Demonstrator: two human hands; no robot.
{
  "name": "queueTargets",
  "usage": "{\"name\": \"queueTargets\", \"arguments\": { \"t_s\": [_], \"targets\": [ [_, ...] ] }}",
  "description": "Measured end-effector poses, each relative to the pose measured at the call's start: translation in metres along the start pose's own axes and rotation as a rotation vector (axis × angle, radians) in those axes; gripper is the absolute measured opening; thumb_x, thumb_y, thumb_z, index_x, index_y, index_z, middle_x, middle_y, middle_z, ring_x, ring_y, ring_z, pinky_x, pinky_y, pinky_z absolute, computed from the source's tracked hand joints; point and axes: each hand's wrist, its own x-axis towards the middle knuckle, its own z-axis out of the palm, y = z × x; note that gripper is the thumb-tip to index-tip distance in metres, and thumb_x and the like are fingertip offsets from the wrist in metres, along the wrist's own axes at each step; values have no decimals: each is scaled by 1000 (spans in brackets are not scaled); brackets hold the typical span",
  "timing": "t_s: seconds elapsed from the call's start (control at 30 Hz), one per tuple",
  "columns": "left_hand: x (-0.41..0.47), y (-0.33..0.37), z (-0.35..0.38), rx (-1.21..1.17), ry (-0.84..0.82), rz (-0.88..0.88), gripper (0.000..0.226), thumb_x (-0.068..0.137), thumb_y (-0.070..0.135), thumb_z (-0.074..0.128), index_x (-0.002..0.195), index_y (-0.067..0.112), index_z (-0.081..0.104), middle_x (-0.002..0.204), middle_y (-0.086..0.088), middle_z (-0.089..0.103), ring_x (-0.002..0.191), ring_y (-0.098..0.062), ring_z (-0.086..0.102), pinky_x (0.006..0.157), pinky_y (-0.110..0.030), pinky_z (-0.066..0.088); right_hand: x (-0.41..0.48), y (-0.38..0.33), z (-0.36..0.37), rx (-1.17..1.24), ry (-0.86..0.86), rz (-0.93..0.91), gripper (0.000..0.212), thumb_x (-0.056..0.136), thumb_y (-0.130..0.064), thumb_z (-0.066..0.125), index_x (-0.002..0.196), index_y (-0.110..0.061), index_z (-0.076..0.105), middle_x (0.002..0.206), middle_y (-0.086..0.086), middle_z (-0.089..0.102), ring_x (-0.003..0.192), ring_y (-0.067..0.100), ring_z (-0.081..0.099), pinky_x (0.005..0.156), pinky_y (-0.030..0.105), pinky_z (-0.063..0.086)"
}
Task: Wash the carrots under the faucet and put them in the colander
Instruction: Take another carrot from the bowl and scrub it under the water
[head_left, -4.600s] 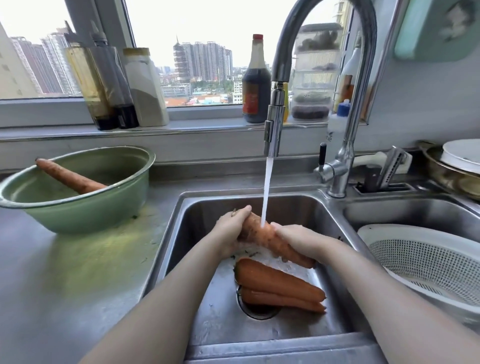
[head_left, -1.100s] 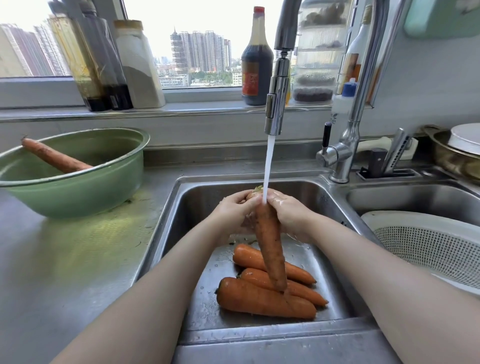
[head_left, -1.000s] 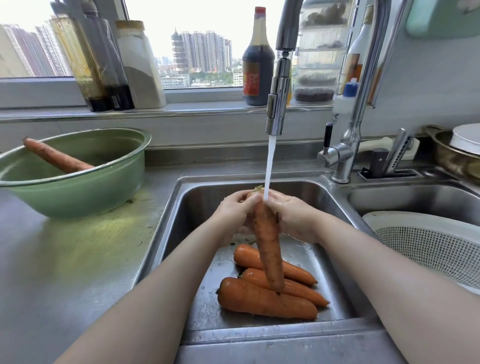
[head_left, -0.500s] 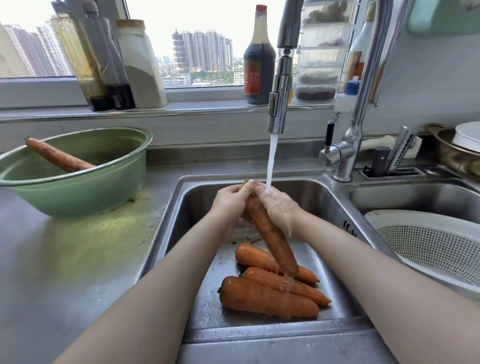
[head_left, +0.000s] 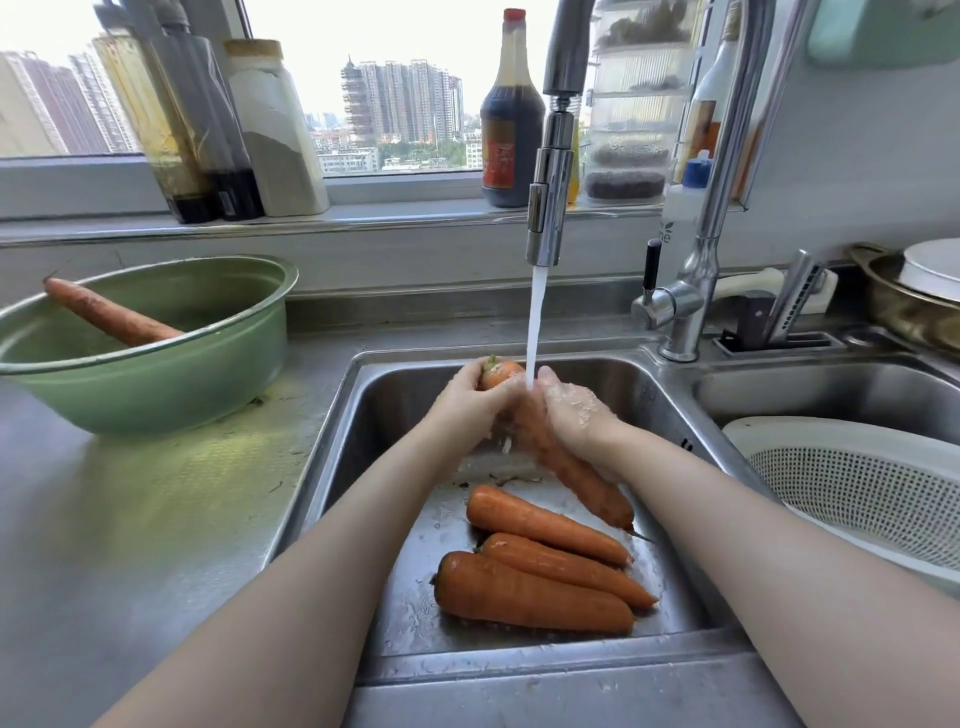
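Water runs from the faucet (head_left: 545, 208) onto a long carrot (head_left: 582, 478) that I hold tilted over the left sink basin (head_left: 363, 467). My left hand (head_left: 470, 402) grips its thick top end. My right hand (head_left: 571, 415) wraps its upper middle, wet and splashed. The carrot's tip points down to the right. Three carrots (head_left: 535, 571) lie side by side on the basin floor below. The white colander (head_left: 857, 493) sits in the right basin and shows nothing inside. One unwashed carrot (head_left: 109, 317) leans in the green bowl (head_left: 156, 384).
Bottles and jars (head_left: 228, 130) line the window sill behind the sink. A dark sauce bottle (head_left: 511, 119) stands near the faucet head. A pan with a plate (head_left: 919, 296) sits at the far right. The steel counter (head_left: 130, 519) spreads to the left.
The carrot in my hands has swung from pointing steeply down to slanting down-right. My hands stayed under the stream. Since the oldest frame, three carrots lie in the basin instead of two.
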Motion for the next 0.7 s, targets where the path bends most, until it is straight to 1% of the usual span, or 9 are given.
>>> {"name": "queueTargets", "arguments": {
  "t_s": [0.07, 0.13, 0.27, 0.33, 0.37, 0.43, 0.53, 0.63, 0.7],
  "targets": [
    [-1, -2, 9, 55, 57, -4, 36, 94, 36, 71, 124, 22, 58, 109, -5, 70, 97, -22, 72, 87, -45, 63, -2, 3, -1, 5, -96, 63, 61, 109, -60, 26, 108, -21, 72, 81, 13, 78, 73, 29, 74, 71, 34, 62],
    [0, -5, 15, 143, 124, 31, 23, 101, 37, 62, 116, 21, 57, 102, -3, 67, 92, -21, 70, 86, -47, 63, -3, 7, -4, 27, -215, 94, 58, 106, -63, 36, 117, -18, 71, 88, 14, 79, 78, 32, 76, 72, 41, 63],
    [6, -5, 10, 101, 194, 28, 35, 111, 37, 38, 118, 17, 65, 100, 1, 66, 95, -19, 66, 84, -40, 59, -1, 14, -7, 142, -378, 50, 43, 99, -47, 61, 131, -18, 66, 117, 17, 76, 114, 40, 71, 103, 57, 55],
    [8, -5, 5, 52, 174, -11, 39, 113, 34, 33, 116, 19, 70, 106, -2, 66, 96, -18, 66, 76, -33, 59, 0, 15, -10, 142, -463, 28, 53, 89, -42, 67, 138, -24, 61, 125, 16, 73, 118, 38, 69, 107, 56, 52],
    [7, -5, 3, 9, 150, -37, 39, 113, 34, 35, 115, 23, 72, 113, -6, 68, 99, -20, 68, 77, -36, 61, -1, 15, -12, 144, -490, 29, 52, 89, -39, 66, 139, -25, 61, 127, 18, 72, 118, 36, 69, 108, 55, 52],
    [6, -5, -1, -93, 93, -95, 34, 112, 33, 39, 113, 29, 73, 123, -13, 68, 108, -30, 69, 87, -46, 62, -1, 15, -16, 161, -514, 3, 43, 97, -29, 62, 139, -22, 61, 132, 23, 68, 113, 33, 69, 104, 50, 55],
    [5, -4, -10, -202, -25, -122, 28, 111, 26, 45, 121, 29, 71, 128, -16, 67, 111, -31, 68, 82, -41, 60, -5, 14, -20, 222, -576, -26, 43, 97, -18, 60, 139, -19, 59, 128, 22, 68, 104, 28, 67, 85, 38, 59],
    [8, -6, -17, -335, -150, -103, 35, 108, 15, 50, 140, 21, 62, 134, -20, 64, 116, -30, 66, 96, -43, 57, -7, 11, -16, 293, -518, -14, 35, 106, -19, 52, 140, -17, 59, 116, 20, 68, 95, 27, 67, 81, 39, 59],
    [10, -8, -20, -377, -172, -97, 38, 106, 13, 53, 143, 19, 59, 133, -20, 65, 110, -28, 69, 91, -41, 59, -7, 10, -14, 346, -429, 16, 36, 109, -31, 49, 134, -10, 62, 106, 21, 70, 82, 27, 69, 77, 41, 58]
  ]
}}
